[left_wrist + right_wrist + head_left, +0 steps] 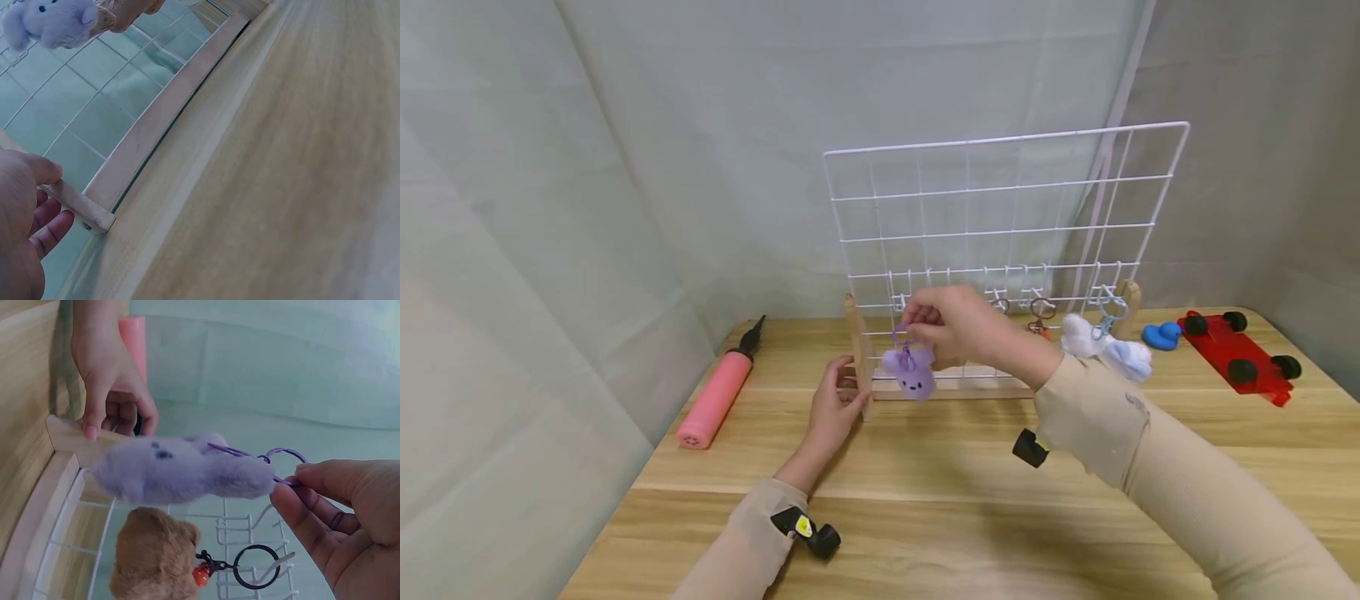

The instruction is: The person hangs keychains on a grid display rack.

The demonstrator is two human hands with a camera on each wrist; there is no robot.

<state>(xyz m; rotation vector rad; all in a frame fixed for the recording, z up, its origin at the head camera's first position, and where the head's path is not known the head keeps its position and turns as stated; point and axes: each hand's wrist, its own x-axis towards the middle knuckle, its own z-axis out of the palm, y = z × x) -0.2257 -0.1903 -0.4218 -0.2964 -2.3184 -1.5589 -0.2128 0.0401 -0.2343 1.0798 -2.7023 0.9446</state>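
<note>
My right hand [955, 325] pinches the purple key ring [289, 451] of a lilac plush keychain [914, 377] with a small dark-eyed face. The plush hangs in front of the white wire grid rack [1007, 185], near its left end. With thumb and fingers, my left hand [833, 404] grips the rack's wooden side post [859, 350] low down, close to the tabletop. In the right wrist view a brown plush keychain [153, 556] hangs by a dark ring on a white hook, beside the lilac one. White hooks [1028, 293] line the grid's lower part.
A white-and-blue plush keychain [1108, 346] hangs at the rack's right end. Farther right on the wooden table [925, 533] are a blue duck [1162, 336] and a red toy with black wheels [1238, 354]. A pink hand pump [717, 398] lies at the left.
</note>
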